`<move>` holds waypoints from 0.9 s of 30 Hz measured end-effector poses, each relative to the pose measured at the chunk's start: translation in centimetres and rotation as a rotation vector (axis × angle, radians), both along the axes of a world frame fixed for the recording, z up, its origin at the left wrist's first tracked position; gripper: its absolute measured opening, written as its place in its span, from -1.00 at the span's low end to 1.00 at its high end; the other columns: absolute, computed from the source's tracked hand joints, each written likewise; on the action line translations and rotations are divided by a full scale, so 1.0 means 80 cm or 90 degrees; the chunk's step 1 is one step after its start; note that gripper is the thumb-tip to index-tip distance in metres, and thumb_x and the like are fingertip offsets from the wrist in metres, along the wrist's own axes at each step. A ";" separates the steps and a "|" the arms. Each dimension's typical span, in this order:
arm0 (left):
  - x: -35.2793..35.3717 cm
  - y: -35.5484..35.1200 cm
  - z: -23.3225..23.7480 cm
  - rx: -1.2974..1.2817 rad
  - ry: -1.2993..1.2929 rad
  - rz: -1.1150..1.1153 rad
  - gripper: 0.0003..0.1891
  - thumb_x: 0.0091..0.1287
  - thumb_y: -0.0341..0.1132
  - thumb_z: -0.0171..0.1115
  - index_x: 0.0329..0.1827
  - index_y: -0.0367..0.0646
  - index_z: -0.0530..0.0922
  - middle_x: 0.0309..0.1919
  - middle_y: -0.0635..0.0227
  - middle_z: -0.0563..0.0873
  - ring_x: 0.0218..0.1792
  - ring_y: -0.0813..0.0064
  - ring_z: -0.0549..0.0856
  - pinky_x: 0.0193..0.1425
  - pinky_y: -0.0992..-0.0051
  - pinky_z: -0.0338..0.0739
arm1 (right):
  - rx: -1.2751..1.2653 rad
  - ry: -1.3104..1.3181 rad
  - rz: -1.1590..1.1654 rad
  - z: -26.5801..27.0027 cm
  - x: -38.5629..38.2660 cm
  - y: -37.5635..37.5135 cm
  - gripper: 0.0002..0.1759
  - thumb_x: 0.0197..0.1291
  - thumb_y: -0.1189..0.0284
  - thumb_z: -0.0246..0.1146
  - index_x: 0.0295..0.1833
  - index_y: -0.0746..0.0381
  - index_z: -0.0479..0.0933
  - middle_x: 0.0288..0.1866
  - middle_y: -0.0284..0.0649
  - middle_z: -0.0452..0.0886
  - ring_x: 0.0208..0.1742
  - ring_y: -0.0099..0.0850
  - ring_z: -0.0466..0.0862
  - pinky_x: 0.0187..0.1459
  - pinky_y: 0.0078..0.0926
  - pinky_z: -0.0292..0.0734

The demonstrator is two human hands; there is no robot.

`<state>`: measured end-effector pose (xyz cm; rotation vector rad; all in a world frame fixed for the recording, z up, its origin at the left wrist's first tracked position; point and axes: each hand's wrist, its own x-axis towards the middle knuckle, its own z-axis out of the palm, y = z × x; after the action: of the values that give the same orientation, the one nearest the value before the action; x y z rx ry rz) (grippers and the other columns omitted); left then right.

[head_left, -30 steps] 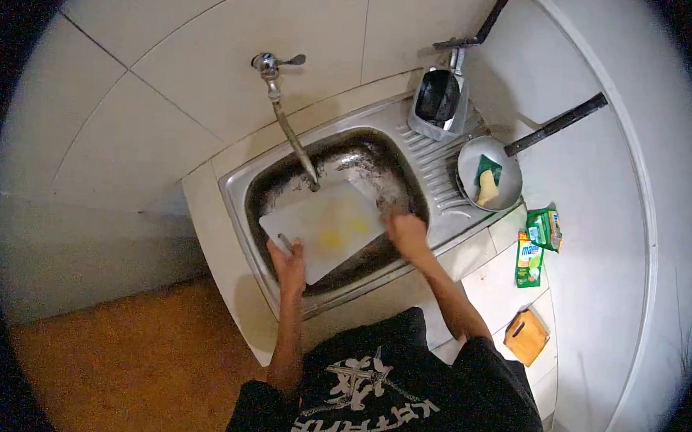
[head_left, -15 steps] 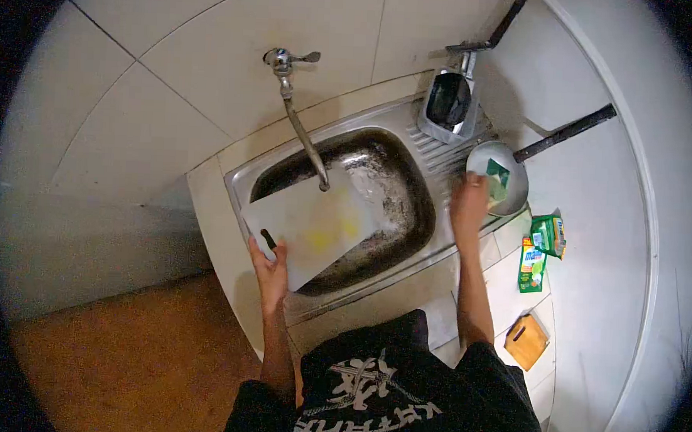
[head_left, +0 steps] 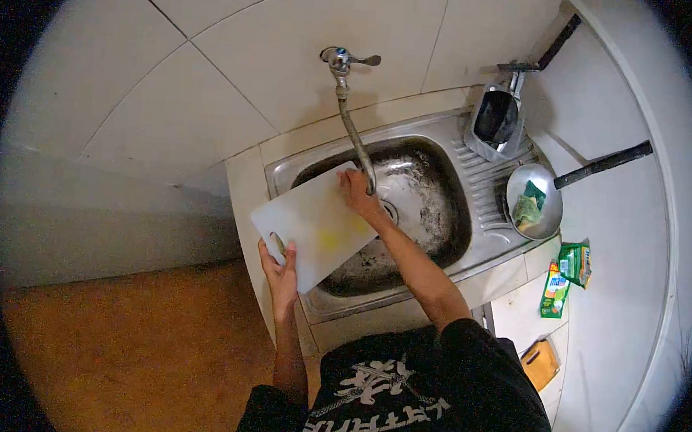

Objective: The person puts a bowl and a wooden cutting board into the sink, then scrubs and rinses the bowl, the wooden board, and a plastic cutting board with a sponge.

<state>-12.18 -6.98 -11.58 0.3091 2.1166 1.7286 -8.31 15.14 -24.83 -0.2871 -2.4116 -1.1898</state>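
A white cutting board with yellow stains is tilted over the left part of the sink. My left hand grips its lower left end, fingers through the handle slot and thumb on the face. At the board's upper right corner, beside the faucet spout, my right hand is closed on the edge with its fingers bent over the face. Some fingertips are hard to make out. A green scouring sponge lies in a metal frying pan on the right.
The steel sink has dark stains on its walls. A clear plastic container with dark-bladed utensils stands on the drainboard. Two green packets and a small wooden board lie to the right, near the white wall.
My right hand has let go of the sponge in the pan and moved left to the cutting board. My left hand still holds the board. The view has shifted a little.
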 end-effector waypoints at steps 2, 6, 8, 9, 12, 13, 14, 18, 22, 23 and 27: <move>-0.001 -0.001 0.001 -0.007 -0.011 0.008 -0.54 0.25 -0.38 0.12 0.16 -0.20 0.18 -0.06 0.26 0.44 -0.06 0.48 0.43 -0.03 0.51 0.35 | 0.010 0.040 -0.018 0.000 0.000 0.001 -0.82 0.20 0.39 0.02 -0.22 0.30 0.39 -0.37 -0.13 0.48 -0.36 -0.26 0.52 -0.37 -0.33 0.41; -0.002 0.004 -0.007 0.047 0.014 -0.001 -0.56 0.24 -0.37 0.13 0.14 -0.21 0.20 -0.09 0.28 0.47 -0.05 0.48 0.43 -0.01 0.50 0.35 | 0.034 0.119 -0.065 0.003 0.001 0.004 -0.68 0.18 0.35 0.02 0.01 0.26 0.36 -0.12 -0.09 0.48 -0.15 -0.21 0.52 -0.19 -0.34 0.48; -0.001 0.005 -0.010 0.048 0.024 -0.001 -0.56 0.24 -0.37 0.13 0.14 -0.21 0.20 -0.09 0.28 0.47 -0.05 0.48 0.43 0.00 0.50 0.34 | 0.045 0.157 -0.090 0.004 0.001 0.006 -0.58 0.17 0.33 0.01 0.13 0.24 0.35 0.01 -0.07 0.49 -0.04 -0.19 0.52 -0.11 -0.34 0.51; -0.003 0.004 -0.013 0.059 -0.009 -0.012 -0.53 0.24 -0.36 0.14 0.17 -0.22 0.18 -0.04 0.25 0.45 -0.02 0.47 0.43 0.02 0.50 0.34 | 0.045 0.155 -0.094 -0.009 0.000 0.010 -0.58 0.17 0.33 0.01 0.13 0.24 0.35 0.01 -0.07 0.49 -0.04 -0.19 0.52 -0.11 -0.34 0.51; -0.001 0.008 -0.021 0.074 -0.069 -0.006 -0.44 0.24 -0.35 0.15 0.25 -0.21 0.11 0.07 0.20 0.38 0.03 0.44 0.42 0.05 0.49 0.34 | -0.164 0.246 0.043 -0.029 0.007 0.022 -0.60 -0.03 0.47 0.12 0.01 0.25 0.39 -0.44 -0.23 0.41 -0.37 -0.25 0.46 -0.40 -0.23 0.43; 0.000 0.010 -0.023 0.077 -0.094 0.014 -0.39 0.24 -0.33 0.16 0.29 -0.20 0.06 0.13 0.18 0.34 0.05 0.42 0.41 0.06 0.48 0.35 | -0.578 0.274 0.066 0.002 0.021 0.020 -0.62 -0.02 0.47 0.12 -0.01 0.28 0.36 -0.43 -0.20 0.41 -0.37 -0.18 0.45 -0.34 -0.21 0.43; -0.001 0.011 -0.027 0.078 -0.095 0.010 -0.39 0.24 -0.33 0.16 0.29 -0.20 0.06 0.13 0.18 0.34 0.05 0.42 0.41 0.06 0.48 0.35 | -0.993 0.288 0.088 0.023 0.033 0.020 -0.63 -0.01 0.48 0.11 -0.02 0.31 0.34 -0.43 -0.16 0.40 -0.36 -0.10 0.45 -0.28 -0.18 0.43; -0.005 0.020 -0.033 0.119 -0.153 -0.009 -0.31 0.22 -0.29 0.19 0.33 -0.18 0.00 0.17 0.17 0.30 0.05 0.39 0.43 0.05 0.45 0.38 | -0.629 0.224 -0.011 0.033 0.066 0.028 -0.73 0.06 0.44 0.08 -0.10 0.30 0.36 -0.37 -0.04 0.41 -0.31 0.00 0.44 -0.24 -0.13 0.41; -0.002 0.027 -0.042 0.167 -0.213 -0.042 -0.38 0.23 -0.27 0.18 0.30 -0.14 0.09 0.12 0.23 0.38 0.03 0.41 0.45 0.05 0.42 0.40 | -0.858 0.284 -0.177 -0.013 0.113 0.057 -0.72 0.17 0.30 -0.01 -0.14 0.30 0.38 -0.39 0.04 0.44 -0.40 0.00 0.48 -0.36 -0.05 0.39; -0.002 0.028 -0.046 0.168 -0.214 -0.045 -0.38 0.23 -0.27 0.18 0.30 -0.14 0.09 0.12 0.23 0.38 0.03 0.41 0.45 0.05 0.42 0.40 | -0.968 0.205 -0.196 -0.028 0.124 0.065 -0.66 0.23 0.25 -0.07 -0.21 0.33 0.41 -0.46 0.09 0.45 -0.47 0.02 0.48 -0.41 -0.04 0.37; 0.002 0.027 -0.048 0.134 -0.198 -0.064 -0.42 0.24 -0.28 0.16 0.29 -0.13 0.13 0.09 0.27 0.41 0.03 0.43 0.45 0.05 0.40 0.39 | -1.195 0.174 -0.105 0.001 0.152 0.075 -0.48 0.29 0.17 -0.16 -0.43 0.41 0.43 -0.58 0.19 0.44 -0.54 0.09 0.47 -0.45 -0.03 0.34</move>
<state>-12.00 -4.82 -15.42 0.1857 1.6779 1.8117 3.83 21.12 -24.75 -1.0138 -2.3969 1.3096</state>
